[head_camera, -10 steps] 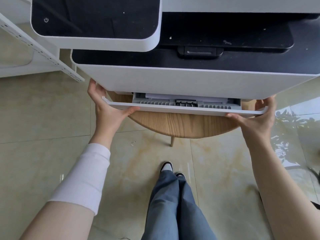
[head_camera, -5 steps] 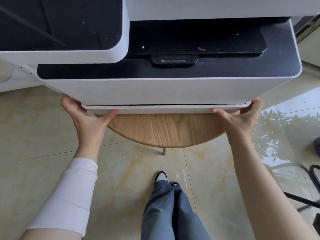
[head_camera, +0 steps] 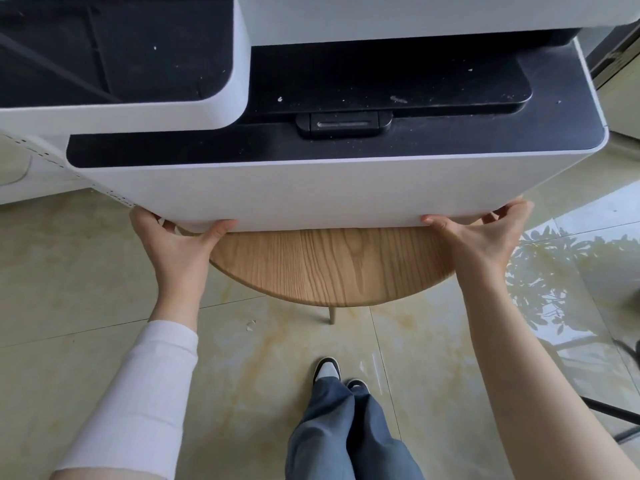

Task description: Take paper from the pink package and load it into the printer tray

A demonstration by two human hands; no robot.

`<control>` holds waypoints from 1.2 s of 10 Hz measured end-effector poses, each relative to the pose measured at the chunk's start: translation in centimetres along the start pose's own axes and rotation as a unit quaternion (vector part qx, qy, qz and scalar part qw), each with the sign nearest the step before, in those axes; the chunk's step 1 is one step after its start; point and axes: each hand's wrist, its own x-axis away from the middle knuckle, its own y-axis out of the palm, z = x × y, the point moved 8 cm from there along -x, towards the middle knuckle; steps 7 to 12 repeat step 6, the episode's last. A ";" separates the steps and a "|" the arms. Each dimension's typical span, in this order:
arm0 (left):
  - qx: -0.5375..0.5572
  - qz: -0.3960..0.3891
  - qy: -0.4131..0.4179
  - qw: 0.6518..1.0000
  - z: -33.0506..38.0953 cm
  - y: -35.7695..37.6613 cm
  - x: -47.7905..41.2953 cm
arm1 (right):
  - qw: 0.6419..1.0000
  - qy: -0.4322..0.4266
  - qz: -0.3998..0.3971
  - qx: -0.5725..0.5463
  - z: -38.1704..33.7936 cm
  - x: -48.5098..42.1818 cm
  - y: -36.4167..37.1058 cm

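Observation:
A white printer (head_camera: pixel 311 188) with a black top stands on a round wooden table (head_camera: pixel 332 265). Its paper tray is pushed fully in, flush with the front, so neither the tray nor any paper shows. My left hand (head_camera: pixel 176 244) grips the printer's lower left front corner, thumb along the bottom edge. My right hand (head_camera: pixel 481 237) grips the lower right front corner in the same way. The pink package is out of view.
Glossy beige floor tiles (head_camera: pixel 86 271) lie all around. My legs in blue trousers and dark shoes (head_camera: pixel 332 372) stand just before the table. A white perforated shelf edge (head_camera: pixel 41 157) juts in at the left; a black stand leg (head_camera: pixel 613 410) lies at right.
The tray, slightly open with paper showing a second ago, has slid fully into the printer under both hands. The view has dropped and moved closer.

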 end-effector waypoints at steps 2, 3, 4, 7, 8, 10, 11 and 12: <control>-0.003 0.002 -0.002 1.000 -0.2 0.0 0.1 | 1.000 0.008 -0.005 -0.002 0.1 0.1 0.1; -0.006 -0.007 -0.010 1.000 -0.4 0.2 0.2 | 1.000 0.013 -0.014 -0.017 0.1 0.4 0.3; -0.004 -0.020 -0.022 1.000 -0.1 0.4 0.5 | 0.999 0.037 -0.021 -0.022 0.4 0.9 0.5; 0.017 -0.020 -0.072 0.997 0.6 0.7 3.2 | 0.994 0.103 -0.008 -0.018 -0.2 3.7 0.2; 0.017 -0.020 -0.072 0.997 0.6 0.7 3.2 | 0.994 0.103 -0.008 -0.018 -0.2 3.7 0.2; 0.017 -0.020 -0.072 0.997 0.6 0.7 3.2 | 0.994 0.103 -0.008 -0.018 -0.2 3.7 0.2; 0.017 -0.020 -0.072 0.997 0.6 0.7 3.2 | 0.994 0.103 -0.008 -0.018 -0.2 3.7 0.2; 0.017 -0.020 -0.072 0.997 0.6 0.7 3.2 | 0.994 0.103 -0.008 -0.018 -0.2 3.7 0.2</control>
